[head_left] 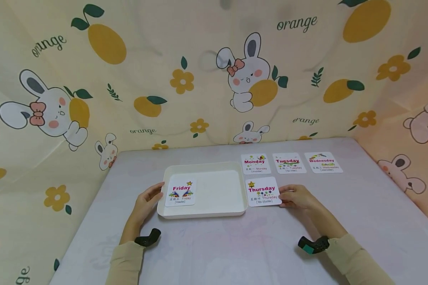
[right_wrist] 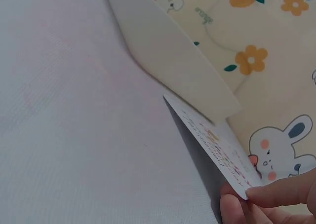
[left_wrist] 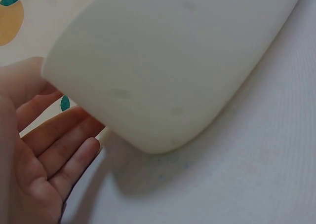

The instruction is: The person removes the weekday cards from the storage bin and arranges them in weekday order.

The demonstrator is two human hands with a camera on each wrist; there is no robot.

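A white tray (head_left: 214, 215) is at the middle of the table, with a Friday card (head_left: 182, 193) lying in its left part. My left hand (head_left: 146, 204) grips the tray's left rim. In the left wrist view, that hand's (left_wrist: 49, 145) fingers reach behind the tray wall (left_wrist: 148, 86). On the right, my right hand (head_left: 299, 198) pinches the right edge of a Thursday card (head_left: 263, 194) beside the tray. The card (right_wrist: 217, 145) tilts up from the table at the pinched edge in the right wrist view, its far end close to the tray wall (right_wrist: 168, 56).
Behind the Thursday card lie a Monday card (head_left: 255, 168), a Tuesday card (head_left: 289, 166) and a Wednesday card (head_left: 323, 165) in a row. A pale cloth covers the table (head_left: 214, 253). A curtain (head_left: 199, 55) printed with rabbits and oranges hangs at the back and sides.
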